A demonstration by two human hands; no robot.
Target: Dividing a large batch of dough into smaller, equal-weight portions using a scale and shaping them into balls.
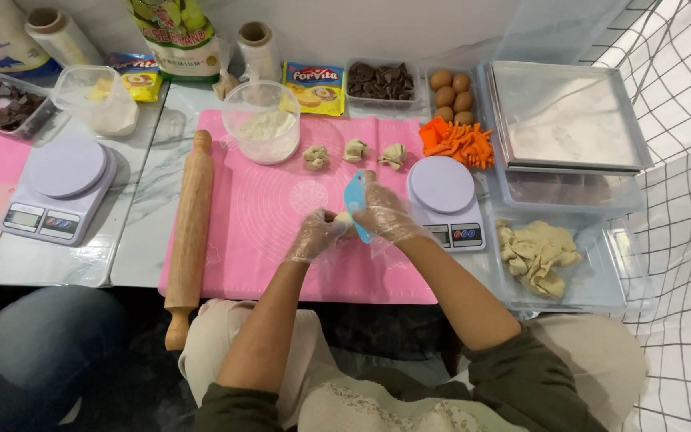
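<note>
I note the left hand [313,234], in a clear plastic glove, pinching a small pale lump of dough [343,219] on the pink silicone baking mat [265,240], while the gloved right hand [385,214] is closed around a light-blue plastic dough scraper [354,204] whose edge stands against the lump on its right side. My judgement: the soft dough could stick to the gloves or tear unevenly if the scraper goes in askew. Beyond the grip sit three folded dough pieces [353,153]; left of it lies a wooden rolling pin [189,232], all on a pale marbled tabletop [141,224].
</note>
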